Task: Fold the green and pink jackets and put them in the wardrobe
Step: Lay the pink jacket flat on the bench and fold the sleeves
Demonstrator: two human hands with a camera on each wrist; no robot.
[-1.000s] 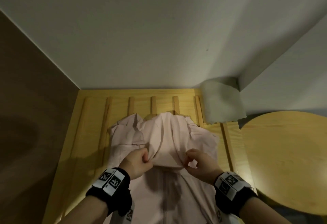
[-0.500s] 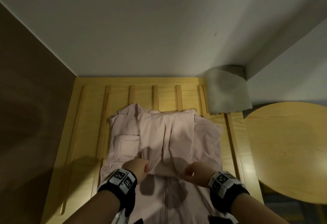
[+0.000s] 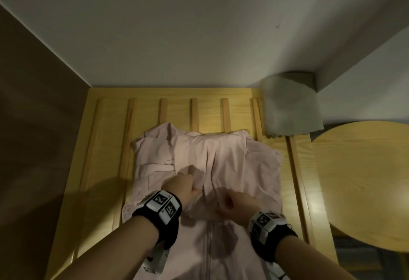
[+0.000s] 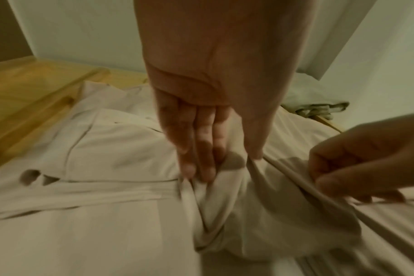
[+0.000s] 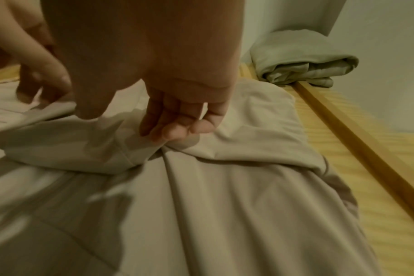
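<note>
Left hand (image 3: 182, 187) and right hand (image 3: 238, 205) pinch pink jacket (image 3: 232, 160) fold, knuckles up.

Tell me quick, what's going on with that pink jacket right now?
Left hand and right hand both pinch the pink jacket, spread on the slatted wooden bed. Green jacket folded at far right corner. Nothing blocking.

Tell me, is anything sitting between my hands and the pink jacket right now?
No. Your left hand and right hand already grip folds of the pink jacket directly. The folded green jacket lies apart at the far right corner.
</note>
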